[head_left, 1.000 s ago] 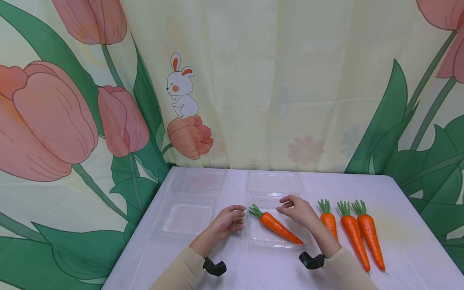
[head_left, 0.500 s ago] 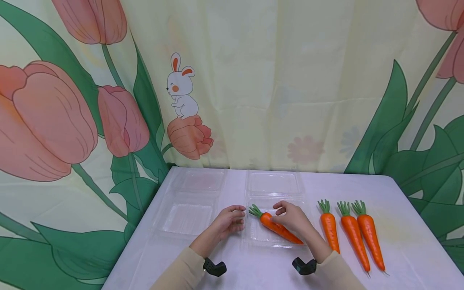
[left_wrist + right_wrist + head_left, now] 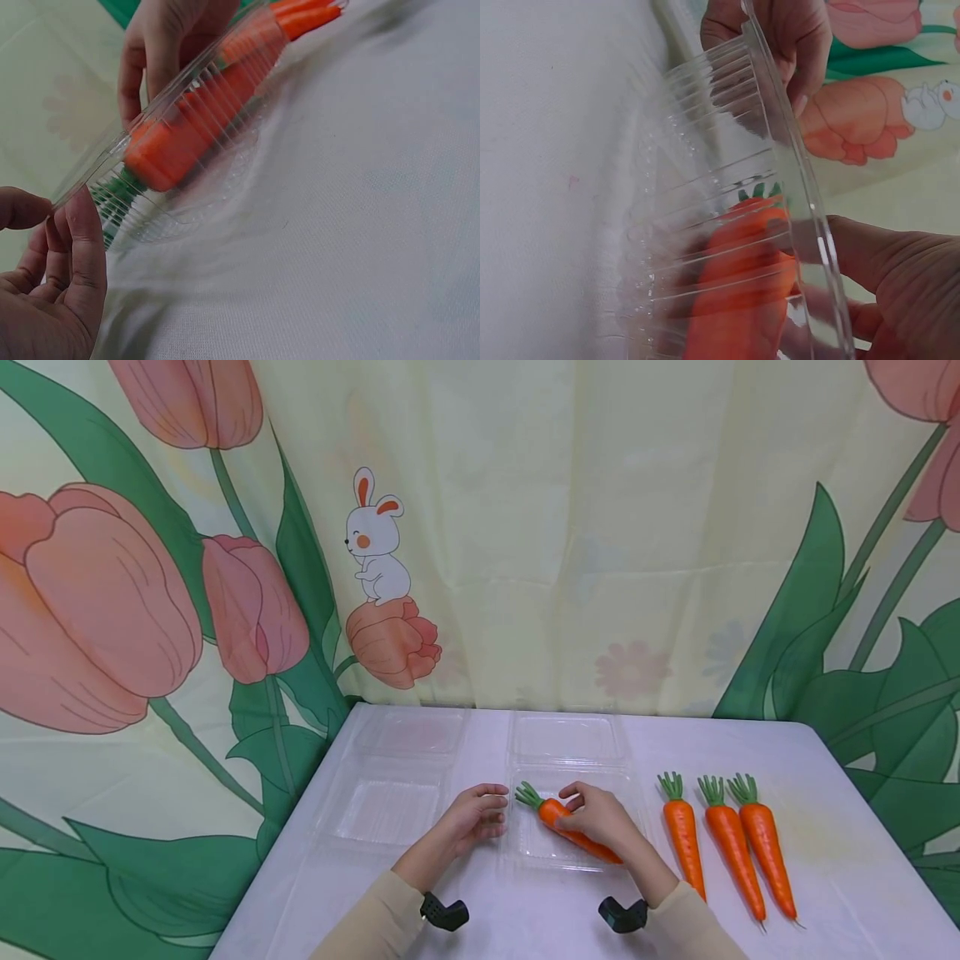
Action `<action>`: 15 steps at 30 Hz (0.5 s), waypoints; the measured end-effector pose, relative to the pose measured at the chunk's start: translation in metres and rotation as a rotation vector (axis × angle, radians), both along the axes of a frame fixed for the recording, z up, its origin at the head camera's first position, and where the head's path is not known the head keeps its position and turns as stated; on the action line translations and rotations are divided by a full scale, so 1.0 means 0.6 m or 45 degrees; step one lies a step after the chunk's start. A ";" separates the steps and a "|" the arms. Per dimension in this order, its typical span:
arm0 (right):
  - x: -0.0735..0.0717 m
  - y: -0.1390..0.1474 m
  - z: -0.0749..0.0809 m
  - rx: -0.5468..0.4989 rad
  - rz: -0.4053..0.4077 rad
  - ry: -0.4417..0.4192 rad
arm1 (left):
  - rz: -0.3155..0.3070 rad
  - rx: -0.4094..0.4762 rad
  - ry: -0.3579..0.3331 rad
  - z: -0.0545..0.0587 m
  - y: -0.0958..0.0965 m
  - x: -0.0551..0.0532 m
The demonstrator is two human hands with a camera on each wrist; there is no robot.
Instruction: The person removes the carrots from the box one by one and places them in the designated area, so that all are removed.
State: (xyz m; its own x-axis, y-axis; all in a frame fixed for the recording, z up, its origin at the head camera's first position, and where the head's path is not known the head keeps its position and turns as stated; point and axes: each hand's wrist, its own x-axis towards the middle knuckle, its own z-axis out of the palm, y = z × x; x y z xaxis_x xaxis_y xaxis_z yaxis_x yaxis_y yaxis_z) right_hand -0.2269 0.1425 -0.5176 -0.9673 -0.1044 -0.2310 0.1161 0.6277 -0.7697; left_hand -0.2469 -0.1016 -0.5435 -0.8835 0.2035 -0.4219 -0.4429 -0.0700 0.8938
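An orange carrot [image 3: 552,813] with green stubs of stem lies slantwise in the base of a clear plastic clamshell box [image 3: 534,847], its lid folded back. My right hand [image 3: 602,817] is over the middle of this carrot and holds it between thumb and fingers; its palm hides part of the carrot. In the right wrist view, the right thumb [image 3: 855,247] reaches past the box rim to the carrot. My left hand [image 3: 474,818] is at the box's left side. The left wrist view shows the left thumb [image 3: 24,208] and forefinger pinching the rim.
A second clear clamshell box [image 3: 390,810] lies unfolded on the left of the white-covered table [image 3: 480,910]. On the right are three more carrots, one nearest [image 3: 682,839] and two side by side [image 3: 731,852]. A printed curtain [image 3: 510,568] hangs behind the table.
My right hand has moved left and down from above the box onto the carrot, whose tip has shifted slightly left. The left hand has stayed at the box's edge.
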 end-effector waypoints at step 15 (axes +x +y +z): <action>-0.002 -0.006 -0.012 0.039 0.018 0.011 | 0.005 -0.014 0.010 -0.002 0.000 0.000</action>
State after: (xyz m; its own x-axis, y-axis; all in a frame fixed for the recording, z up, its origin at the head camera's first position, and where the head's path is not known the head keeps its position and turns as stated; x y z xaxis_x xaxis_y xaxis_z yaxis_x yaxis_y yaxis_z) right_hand -0.2282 0.1391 -0.5250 -0.9677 -0.1115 -0.2260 0.1003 0.6525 -0.7512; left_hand -0.2469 -0.1018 -0.5446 -0.8875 0.1954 -0.4174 -0.4358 -0.0617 0.8979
